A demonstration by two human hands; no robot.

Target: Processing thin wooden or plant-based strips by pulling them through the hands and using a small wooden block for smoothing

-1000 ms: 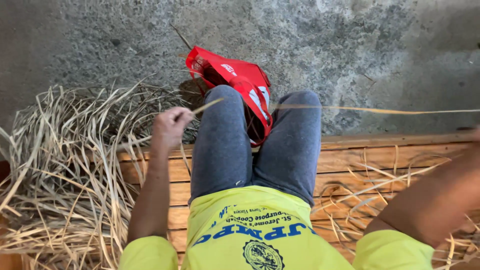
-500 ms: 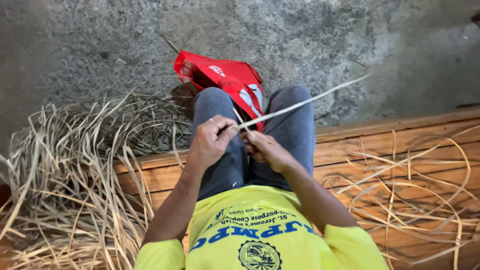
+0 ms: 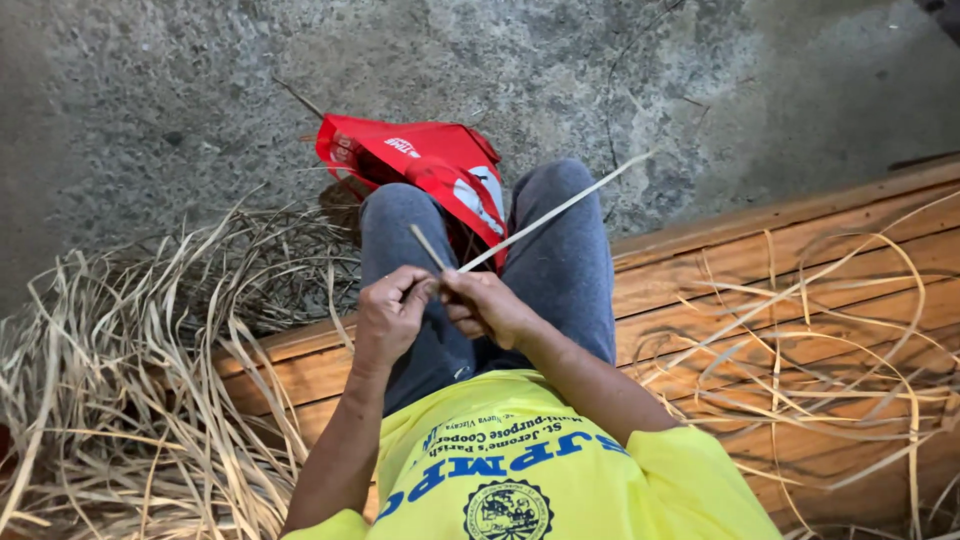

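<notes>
Both hands meet at the centre of the frame over the knees: the left hand (image 3: 390,318) and right hand (image 3: 487,305) each pinch a pale reed strip (image 3: 545,217) slanting toward the upper right, above a red bag (image 3: 440,165), beside the wooden bench (image 3: 800,250).

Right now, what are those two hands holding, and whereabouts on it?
Both hands pinch one thin pale strip over the lap. The left hand and right hand meet near its lower end; the long part slants up to the right, with a short stub sticking up-left.
</notes>
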